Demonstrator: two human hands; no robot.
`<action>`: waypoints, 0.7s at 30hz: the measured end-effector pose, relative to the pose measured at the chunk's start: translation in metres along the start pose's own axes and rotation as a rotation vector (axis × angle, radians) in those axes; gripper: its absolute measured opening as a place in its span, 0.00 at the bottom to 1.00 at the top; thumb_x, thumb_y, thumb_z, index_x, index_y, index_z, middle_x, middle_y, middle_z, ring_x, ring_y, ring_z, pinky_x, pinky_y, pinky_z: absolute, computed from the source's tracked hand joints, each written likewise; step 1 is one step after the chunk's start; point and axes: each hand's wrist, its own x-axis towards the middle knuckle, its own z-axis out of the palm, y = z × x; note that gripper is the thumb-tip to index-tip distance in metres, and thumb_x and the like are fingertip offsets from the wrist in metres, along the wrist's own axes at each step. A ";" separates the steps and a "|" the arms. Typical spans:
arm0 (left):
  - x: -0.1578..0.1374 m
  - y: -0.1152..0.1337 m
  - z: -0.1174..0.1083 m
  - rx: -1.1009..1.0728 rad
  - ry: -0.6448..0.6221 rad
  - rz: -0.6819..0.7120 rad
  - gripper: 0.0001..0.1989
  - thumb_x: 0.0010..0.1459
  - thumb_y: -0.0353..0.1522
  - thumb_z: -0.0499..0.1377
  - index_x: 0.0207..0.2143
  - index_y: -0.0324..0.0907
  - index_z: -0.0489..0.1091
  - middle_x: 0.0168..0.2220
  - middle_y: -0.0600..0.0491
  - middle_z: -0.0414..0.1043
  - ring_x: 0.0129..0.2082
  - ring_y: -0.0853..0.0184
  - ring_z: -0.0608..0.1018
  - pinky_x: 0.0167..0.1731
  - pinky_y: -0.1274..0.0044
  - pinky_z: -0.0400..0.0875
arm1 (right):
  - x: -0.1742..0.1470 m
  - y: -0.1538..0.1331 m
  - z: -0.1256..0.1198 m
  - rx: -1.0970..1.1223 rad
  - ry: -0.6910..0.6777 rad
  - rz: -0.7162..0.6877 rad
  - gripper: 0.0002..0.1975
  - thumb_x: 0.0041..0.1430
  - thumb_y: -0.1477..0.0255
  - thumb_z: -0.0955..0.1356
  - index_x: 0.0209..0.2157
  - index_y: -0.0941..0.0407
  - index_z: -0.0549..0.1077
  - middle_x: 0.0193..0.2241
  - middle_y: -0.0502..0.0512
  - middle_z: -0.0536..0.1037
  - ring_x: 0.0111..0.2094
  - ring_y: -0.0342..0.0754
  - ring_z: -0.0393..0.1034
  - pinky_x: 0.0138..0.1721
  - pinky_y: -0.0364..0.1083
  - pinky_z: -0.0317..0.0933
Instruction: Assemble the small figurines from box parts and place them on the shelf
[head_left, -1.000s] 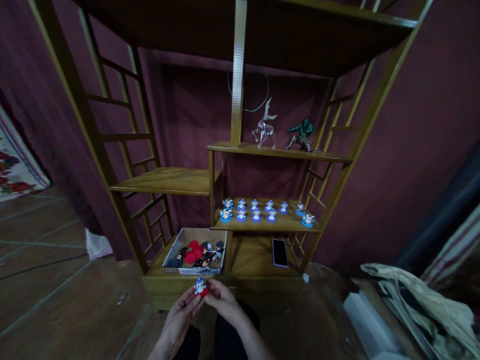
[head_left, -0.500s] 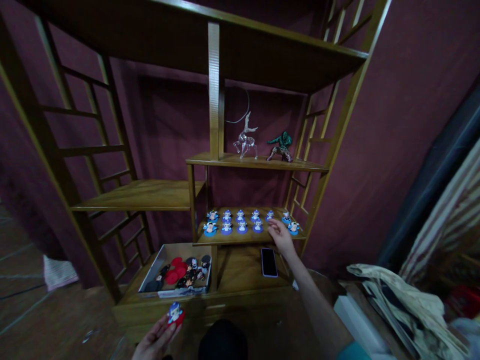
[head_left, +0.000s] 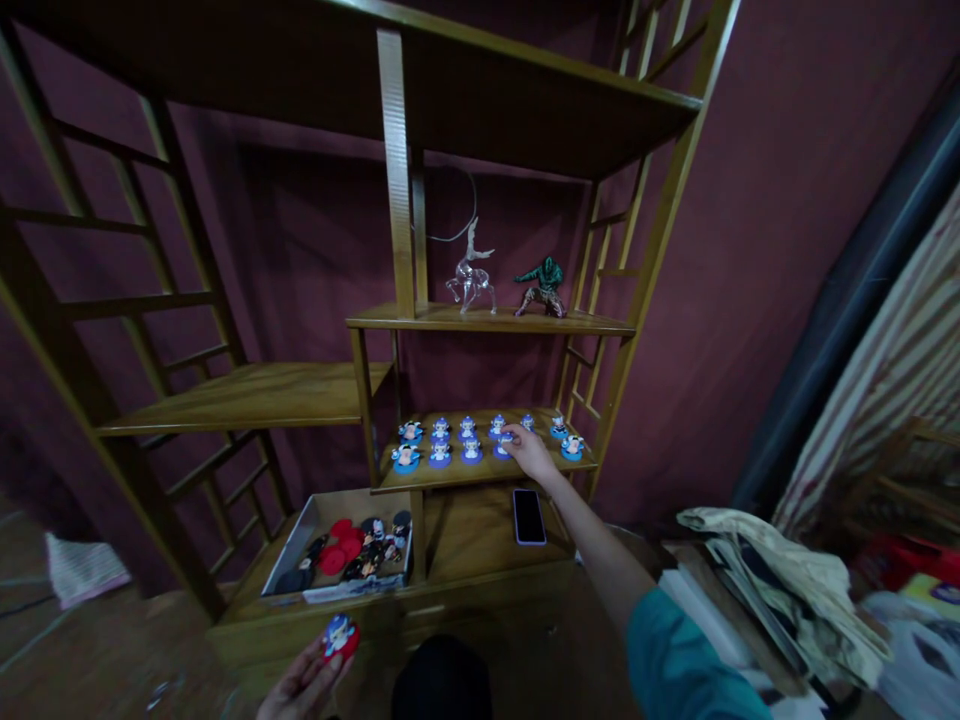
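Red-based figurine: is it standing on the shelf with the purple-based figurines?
No, the left hand holds the red-based figurine, lower in the view than the open box.

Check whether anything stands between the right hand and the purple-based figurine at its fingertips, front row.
Nothing visible does: the right hand has its fingertips right at the figurine, partly covering it. Whether they touch is unclear.

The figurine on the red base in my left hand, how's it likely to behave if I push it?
The figurine is probably light, being small enough for the left hand alone to hold. Set upright, its broad red base should resist tipping, though that rounded edge could let it roll if knocked sideways.
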 end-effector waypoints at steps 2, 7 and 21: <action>-0.003 0.001 0.002 0.009 -0.001 0.013 0.29 0.27 0.23 0.68 0.38 0.38 0.69 0.38 0.47 0.75 0.44 0.54 0.72 0.35 0.78 0.74 | 0.002 0.001 -0.015 -0.044 -0.003 0.020 0.17 0.47 0.74 0.63 0.42 0.51 0.70 0.28 0.48 0.74 0.28 0.43 0.67 0.32 0.42 0.61; -0.003 0.002 0.003 0.009 0.009 0.027 0.31 0.27 0.22 0.68 0.40 0.38 0.69 0.39 0.48 0.74 0.43 0.56 0.73 0.36 0.79 0.73 | 0.002 0.014 -0.051 -0.163 0.029 0.093 0.15 0.46 0.74 0.65 0.38 0.52 0.71 0.28 0.49 0.74 0.28 0.44 0.67 0.32 0.42 0.60; 0.008 -0.005 -0.002 -0.023 0.022 0.023 0.31 0.26 0.21 0.68 0.39 0.39 0.69 0.37 0.49 0.75 0.41 0.57 0.74 0.38 0.77 0.73 | 0.000 0.027 -0.061 -0.270 -0.023 0.023 0.19 0.47 0.72 0.67 0.44 0.53 0.68 0.38 0.53 0.74 0.37 0.46 0.68 0.40 0.45 0.59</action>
